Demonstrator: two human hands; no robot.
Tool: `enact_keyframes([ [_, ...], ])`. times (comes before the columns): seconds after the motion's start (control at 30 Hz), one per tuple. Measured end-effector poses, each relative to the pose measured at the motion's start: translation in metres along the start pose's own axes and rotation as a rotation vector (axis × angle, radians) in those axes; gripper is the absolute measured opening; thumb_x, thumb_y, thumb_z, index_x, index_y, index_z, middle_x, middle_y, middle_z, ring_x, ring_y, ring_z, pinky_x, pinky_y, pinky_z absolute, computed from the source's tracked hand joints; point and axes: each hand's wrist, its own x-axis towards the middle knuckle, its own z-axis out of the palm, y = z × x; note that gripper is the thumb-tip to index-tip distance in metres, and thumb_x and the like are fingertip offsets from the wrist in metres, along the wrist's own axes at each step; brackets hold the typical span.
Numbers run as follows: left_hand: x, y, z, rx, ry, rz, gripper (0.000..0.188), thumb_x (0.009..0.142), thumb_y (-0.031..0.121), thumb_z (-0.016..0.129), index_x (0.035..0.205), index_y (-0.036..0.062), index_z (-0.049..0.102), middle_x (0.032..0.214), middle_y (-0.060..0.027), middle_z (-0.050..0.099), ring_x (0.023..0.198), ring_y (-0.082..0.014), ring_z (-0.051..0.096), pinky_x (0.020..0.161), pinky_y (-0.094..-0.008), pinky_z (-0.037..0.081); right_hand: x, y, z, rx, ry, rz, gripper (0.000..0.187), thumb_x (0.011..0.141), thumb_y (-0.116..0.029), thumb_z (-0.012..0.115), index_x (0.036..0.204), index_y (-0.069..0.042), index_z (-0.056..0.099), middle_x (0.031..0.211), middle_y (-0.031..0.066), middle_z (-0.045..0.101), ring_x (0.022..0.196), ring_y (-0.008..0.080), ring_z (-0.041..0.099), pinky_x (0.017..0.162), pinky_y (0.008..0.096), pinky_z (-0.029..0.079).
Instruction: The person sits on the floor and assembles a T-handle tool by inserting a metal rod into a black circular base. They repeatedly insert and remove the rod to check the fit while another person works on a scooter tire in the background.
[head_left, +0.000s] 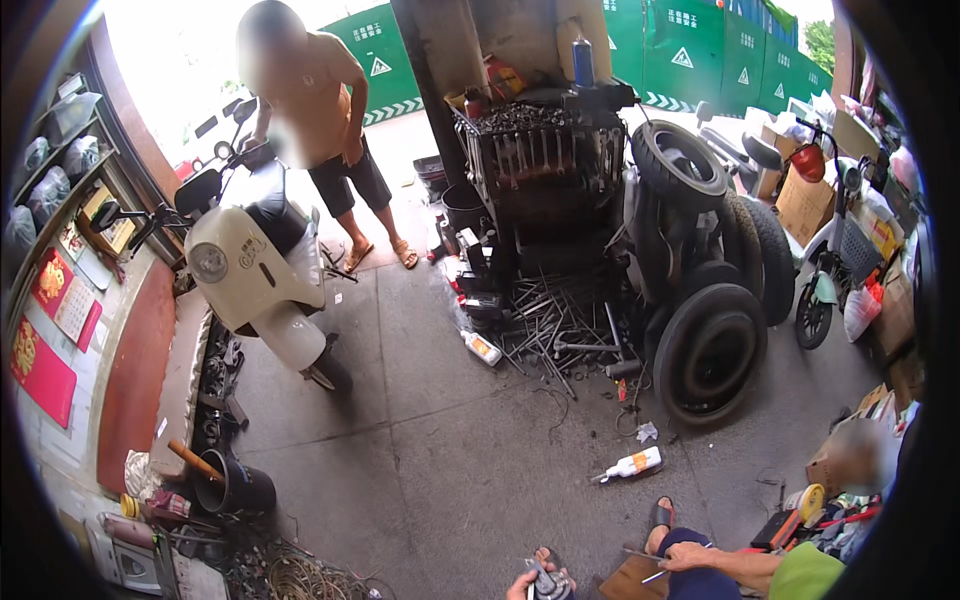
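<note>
Metal part, grey and compact, sits at the bottom of the view above the near edge of the floor, directly to the right of the left hand and touching it. Its lower end is cropped, so which way its long axis runs cannot be told for sure. Of the wearer's two hands, the left is plainly the nearer. Its fingers are bent in against the part's left side, gripping it, with no gap visible between skin and metal. The right hand cannot be made out clearly at the crop, so I cannot tell whether its fingers are spread or pressed together. Further right, past a brown board at the near edge of the floor, a co-worker's hand is wrapped around a thin metal rod. Farther in from that edge, a white bottle lies on its side, nozzle toward the left, well apart from the left hand.
</note>
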Motion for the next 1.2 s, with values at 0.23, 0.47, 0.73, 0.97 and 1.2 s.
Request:
enact_keyframes([
  [0.23,0.136,-0.010,-0.108,0.011,0.010,-0.071,0.018,0.083,0.013,0.062,0.098,0.0052,0.064,0.088,-0.0115,0.065,0.080,-0.0264,0.060,0.070,-0.0380,0.051,0.163,0.036,-0.026,-0.101,-0.046,-0.056,0.115,0.068,-0.092,0.036,0.079,0.019,0.064,0.079,0.0323,0.065,0.094,0.0403,0.065,0.087,0.0453,0.046],
  [0.47,0.253,0.025,-0.163,0.240,0.122,0.106,0.021,0.084,0.013,0.059,0.102,0.0023,0.062,0.092,-0.0134,0.067,0.084,-0.0329,0.067,0.071,-0.0441,0.059,0.304,0.054,-0.020,-0.172,0.129,-0.127,0.043,0.072,-0.040,0.064,0.081,0.002,0.070,0.083,0.0251,0.068,0.083,0.0396,0.068,0.076,0.0459,0.053],
  [0.73,0.193,-0.013,-0.117,0.571,0.301,0.321,0.028,0.083,0.007,0.058,0.110,0.0000,0.059,0.094,-0.0138,0.065,0.085,-0.0273,0.067,0.076,-0.0383,0.058,0.308,0.028,-0.018,-0.304,0.263,-0.185,0.027,0.072,-0.024,0.061,0.085,-0.003,0.071,0.085,0.0213,0.070,0.085,0.0361,0.069,0.075,0.0446,0.054],
  [0.97,0.186,-0.022,-0.115,0.527,0.152,0.420,0.032,0.083,0.008,0.060,0.114,-0.0010,0.058,0.095,-0.0135,0.066,0.085,-0.0265,0.068,0.078,-0.0369,0.058,0.311,0.004,-0.014,-0.351,0.222,-0.162,0.028,0.074,-0.024,0.061,0.089,-0.004,0.073,0.089,0.0208,0.070,0.088,0.0345,0.069,0.078,0.0425,0.055],
  [1.2,0.168,-0.035,-0.116,0.382,0.064,0.426,0.031,0.084,-0.003,0.059,0.114,-0.0086,0.055,0.102,-0.0212,0.063,0.094,-0.0333,0.066,0.080,-0.0472,0.058,0.319,0.022,-0.011,-0.245,0.316,-0.085,0.029,0.072,-0.025,0.062,0.089,-0.004,0.074,0.093,0.0188,0.071,0.091,0.0328,0.069,0.080,0.0419,0.054],
])
